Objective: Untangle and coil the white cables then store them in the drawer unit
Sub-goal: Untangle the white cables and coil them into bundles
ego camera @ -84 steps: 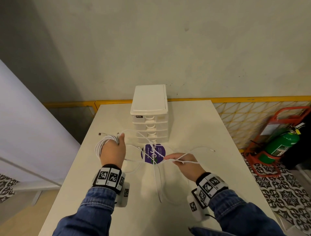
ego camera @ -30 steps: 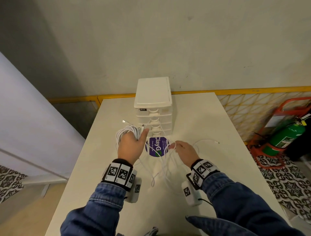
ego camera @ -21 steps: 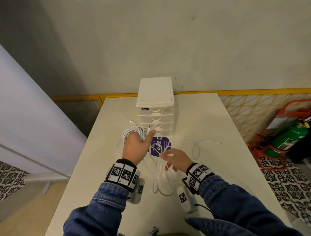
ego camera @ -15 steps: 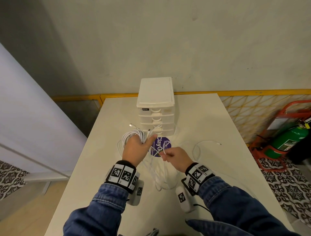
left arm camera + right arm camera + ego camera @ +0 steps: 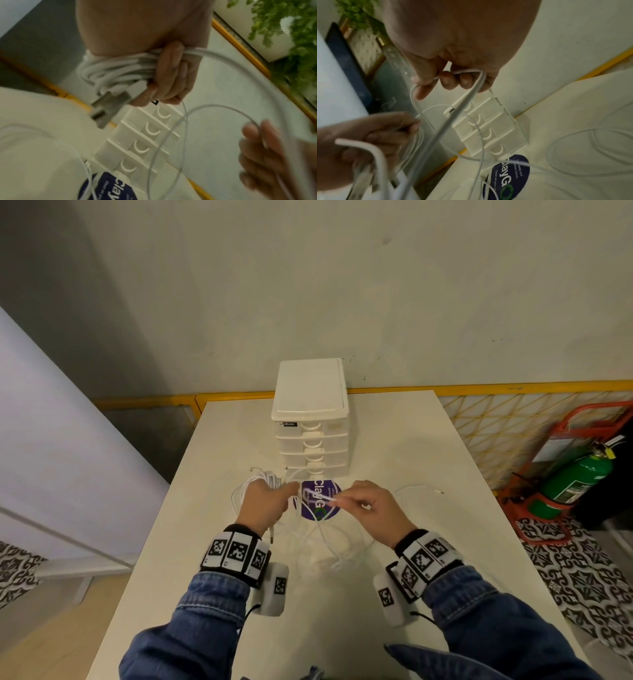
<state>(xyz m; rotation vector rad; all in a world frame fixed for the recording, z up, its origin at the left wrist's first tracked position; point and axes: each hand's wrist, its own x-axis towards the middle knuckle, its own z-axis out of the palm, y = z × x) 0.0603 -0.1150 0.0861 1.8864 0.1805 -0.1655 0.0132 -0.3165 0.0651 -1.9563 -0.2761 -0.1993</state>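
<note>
**Coil in One Hand, Loose Strand in the Other**

A person's left hand (image 5: 265, 501) is gripping a coiled bundle of thin white cable (image 5: 109, 70) with fingers curled round the loops, a metal-tipped plug (image 5: 109, 106) poking out below the knuckles; the right hand (image 5: 371, 510) is pinching a loose loop of white cable (image 5: 467, 75) between thumb and curled fingers, just in front of the small white plastic four-drawer unit (image 5: 310, 436); more slack white cable (image 5: 342, 546) is lying in tangled loops on the white table (image 5: 428, 460), over a round purple sticker (image 5: 320, 499). The cable looks light, limp and springy, so loops are likely to slip or spread unless held across the whole bundle; the drawers are all appearing closed, with storing not yet begun.
</note>
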